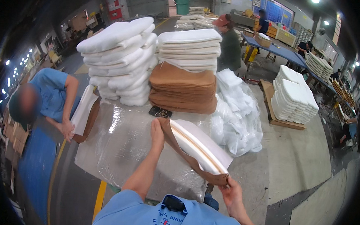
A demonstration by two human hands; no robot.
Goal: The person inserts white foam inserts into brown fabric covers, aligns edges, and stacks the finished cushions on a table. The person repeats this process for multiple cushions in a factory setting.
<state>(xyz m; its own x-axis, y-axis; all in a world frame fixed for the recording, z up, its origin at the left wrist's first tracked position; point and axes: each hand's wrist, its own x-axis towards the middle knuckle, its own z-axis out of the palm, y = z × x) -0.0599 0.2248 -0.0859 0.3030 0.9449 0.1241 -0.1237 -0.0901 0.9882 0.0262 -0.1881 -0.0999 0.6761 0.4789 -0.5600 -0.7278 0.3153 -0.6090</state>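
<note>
Between my hands is a brown cushion cover (182, 152), tilted so that its open long side shows. Inside it lie a white foam pad (198, 147) with a tan layer along its edge, and a pale sheet (211, 143) sticking out on the far side. At the upper left end, my left hand (157, 133) grips the cover, its fingers partly hidden behind the fabric. My right hand (232, 195) pinches the cover's lower right corner. Both hands are closed on the same cover, held above the plastic-wrapped table (134, 150).
Stacked brown covers (183, 90) sit at the table's far side, with white pads (189, 48) on top. Left of them rises a tall white pad stack (120, 57). Crumpled clear plastic (236, 115) lies right. A co-worker (54, 89) handles another cover at left.
</note>
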